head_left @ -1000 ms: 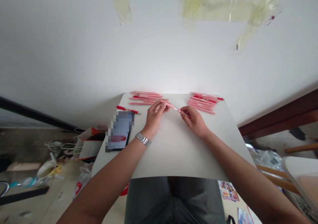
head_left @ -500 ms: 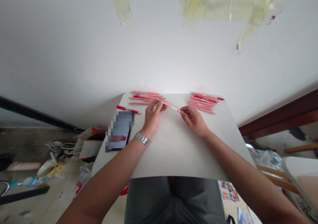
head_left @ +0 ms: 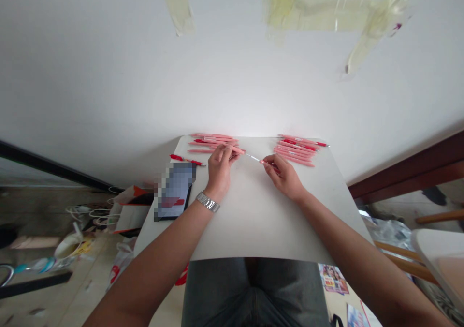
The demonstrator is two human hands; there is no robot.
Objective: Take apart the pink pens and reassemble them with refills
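My left hand [head_left: 219, 171] pinches a pink pen barrel [head_left: 238, 150] between thumb and fingers. From its right end a thin white refill [head_left: 253, 157] runs across to the other pen part [head_left: 262, 161], which my right hand [head_left: 284, 176] grips in closed fingers. Most of that part is hidden by the fingers. Whether the refill's tip is still inside the barrel is hard to tell. Behind my left hand lies a row of pink pens [head_left: 212, 139]. A second group of pink and red pens [head_left: 295, 152] lies just beyond my right hand.
A red pen [head_left: 186, 160] lies at the white table's [head_left: 253, 220] left edge, above a phone-like device [head_left: 176, 191] with a blurred screen. The wall [head_left: 232, 85] stands at the table's far edge. Bags [head_left: 130, 211] are on the floor at left; a chair [head_left: 435, 249] is at right.
My left hand has drawn slightly left with the barrel, and more of the refill shows between the two parts. My right hand has barely moved.
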